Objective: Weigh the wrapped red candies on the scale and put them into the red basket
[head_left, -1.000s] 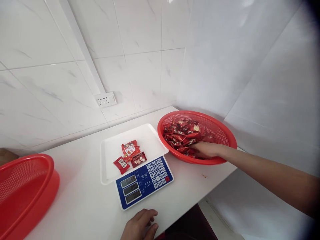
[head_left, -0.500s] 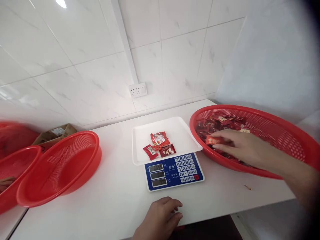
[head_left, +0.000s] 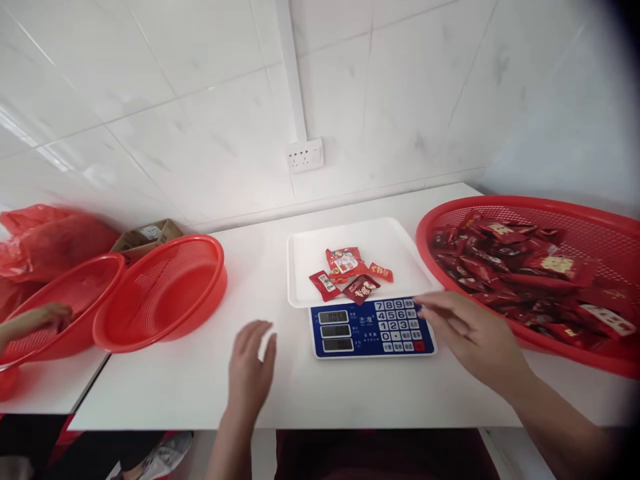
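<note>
A digital scale (head_left: 373,347) with a blue keypad panel and a white weighing tray (head_left: 400,243) stands in front of me. Several red snack packets (head_left: 345,262) lie on the tray, among them a small orange-red one (head_left: 381,272) at their right end. My left hand (head_left: 251,367) is above the table, left of the scale, its fingers apart and nothing in it. At the keypad's right edge hovers my right hand (head_left: 475,340), fingers loosely bent and apart, with no packet visible in it. Right beside it is a large red basket (head_left: 595,213) heaped with dark red packets (head_left: 500,267).
To the left stands a red basket (head_left: 165,293) with nothing visible inside. Beyond it, a co-worker's hand (head_left: 53,317) reaches into another red basket (head_left: 97,283). A cardboard box (head_left: 150,235) and red plastic bags (head_left: 60,240) sit near the wall, which carries a socket (head_left: 306,155).
My right hand has left the large basket, and the small orange-red packet now lies on the tray. My left hand has moved left with its fingers spread. The camera view has shifted.
</note>
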The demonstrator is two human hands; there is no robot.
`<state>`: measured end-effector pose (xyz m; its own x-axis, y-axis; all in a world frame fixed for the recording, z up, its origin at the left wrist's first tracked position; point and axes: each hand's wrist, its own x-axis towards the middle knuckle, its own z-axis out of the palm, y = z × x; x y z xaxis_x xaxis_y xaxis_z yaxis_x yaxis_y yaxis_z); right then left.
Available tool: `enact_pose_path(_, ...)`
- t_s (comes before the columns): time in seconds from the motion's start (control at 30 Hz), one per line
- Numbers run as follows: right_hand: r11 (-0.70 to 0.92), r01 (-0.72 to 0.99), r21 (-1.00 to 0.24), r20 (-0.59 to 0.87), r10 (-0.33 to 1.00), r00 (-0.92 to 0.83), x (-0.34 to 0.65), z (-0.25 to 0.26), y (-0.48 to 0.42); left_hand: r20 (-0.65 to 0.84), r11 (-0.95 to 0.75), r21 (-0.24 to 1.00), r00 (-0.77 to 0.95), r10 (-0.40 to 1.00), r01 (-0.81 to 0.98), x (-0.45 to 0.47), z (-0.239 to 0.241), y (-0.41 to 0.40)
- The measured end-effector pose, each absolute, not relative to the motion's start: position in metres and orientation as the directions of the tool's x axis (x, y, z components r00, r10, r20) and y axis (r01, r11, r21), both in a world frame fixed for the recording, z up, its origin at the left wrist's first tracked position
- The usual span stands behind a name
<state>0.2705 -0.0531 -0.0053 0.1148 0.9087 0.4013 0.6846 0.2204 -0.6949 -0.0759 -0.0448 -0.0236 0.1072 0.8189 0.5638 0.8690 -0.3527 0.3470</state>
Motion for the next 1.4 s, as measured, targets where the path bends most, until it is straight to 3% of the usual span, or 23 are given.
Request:
enact_pose_path(0.1,0.128,0.708,-0.695,0.285,0.953,0.107,0.271,-0.038,-0.084,0.585,-0.131,0.218,-0.022,0.811,0.967,-0.106,-0.009,-0.030)
enact_pose_path(0.23,0.076,0.682,-0.727,0.155,0.986,0.056,0.270,-0.074,-0.110,0.500,0.127,0.184,-0.204,0.842,0.975,-0.128,0.004,-0.015)
enact_pose_path(0.43,0.162,0.644,-0.748,0.062,0.983,-0.175,0.260,-0.083,-0.120,0.376,0.260,0.135,-0.292,0.880,0.956,-0.142,0.005,0.007)
enact_pose_path(0.7,0.130,0.615,-0.778,0.035,0.986,-0.164,0.257,-0.082,-0.114,0.375,0.248,0.135,-0.282,0.883,0.959,-0.130,0.009,0.013)
enact_pose_path(1.07,0.140,0.581,-0.802,0.046,0.984,-0.173,0.260,-0.082,-0.110,0.372,-0.039,0.139,-0.015,0.928,0.990,-0.074,0.007,-0.008)
enact_pose_path(1.3,0.146,0.580,-0.802,0.055,0.983,-0.173,0.261,-0.085,-0.110,0.301,-0.077,0.189,0.017,0.953,0.979,-0.059,0.014,-0.014)
enact_pose_path(1.4,0.141,0.578,-0.804,0.051,0.984,-0.170,0.260,-0.084,-0.110,0.351,-0.137,0.226,0.050,0.935,0.964,-0.047,0.017,-0.014)
